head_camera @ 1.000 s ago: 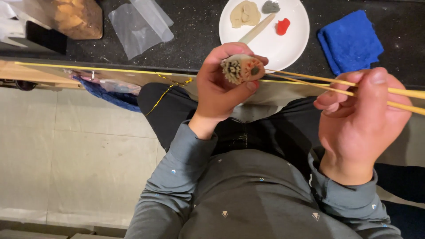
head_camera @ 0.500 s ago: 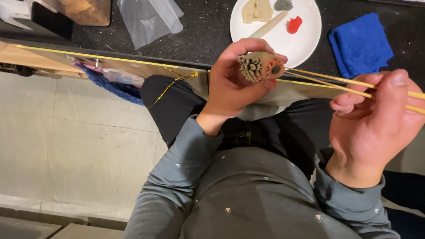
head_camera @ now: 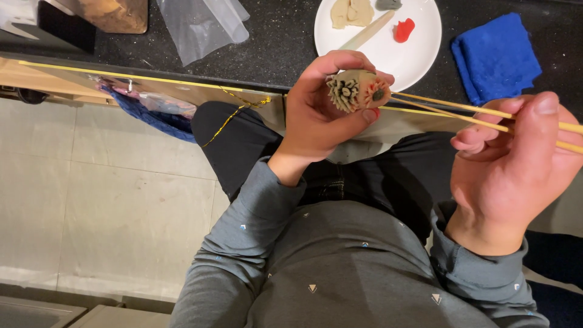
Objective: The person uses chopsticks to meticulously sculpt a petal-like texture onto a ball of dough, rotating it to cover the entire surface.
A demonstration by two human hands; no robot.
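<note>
Left hand curls round clay piece, below plate. Right hand pinches sticks, tips at clay. Step: detailing petals; next needs light, steady pokes.

Between our two hands we see open space above the lap. Ahead, the round white plate with dough pieces, the folded blue cloth and the crumpled clear plastic bag crowd the black speckled countertop, leaving bare gaps between them.
</note>
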